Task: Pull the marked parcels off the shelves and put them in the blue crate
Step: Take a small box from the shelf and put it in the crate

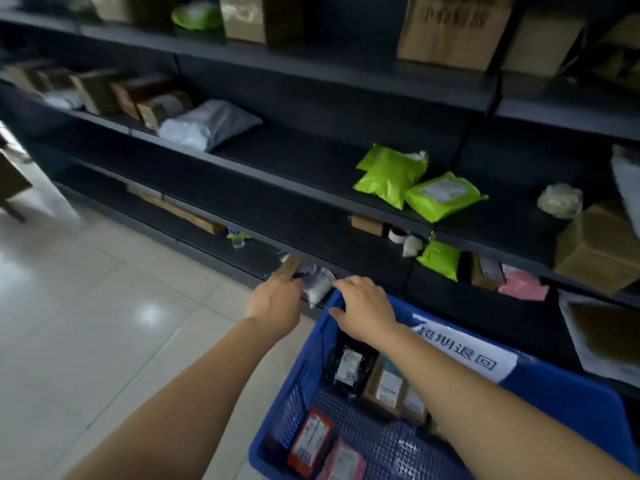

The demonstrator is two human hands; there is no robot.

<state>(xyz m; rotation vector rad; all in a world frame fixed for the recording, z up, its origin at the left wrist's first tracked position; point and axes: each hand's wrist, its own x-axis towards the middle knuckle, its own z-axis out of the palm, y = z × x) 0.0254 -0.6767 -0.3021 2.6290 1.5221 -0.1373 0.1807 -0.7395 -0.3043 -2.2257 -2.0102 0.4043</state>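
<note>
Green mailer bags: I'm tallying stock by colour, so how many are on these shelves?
4. A blurred top-shelf bag; two overlapping on the middle shelf, the left bag and the right bag; a lower-shelf bag beneath them. More may be hidden from view.

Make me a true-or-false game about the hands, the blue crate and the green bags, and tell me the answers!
1. The right hand holds the rim of the blue crate. True.
2. The blue crate is empty. False: several parcels lie in it.
3. The left hand holds a small brown box down by the shelves. True.
4. The green bags lie on the floor. False: they lie on the shelves.
</note>
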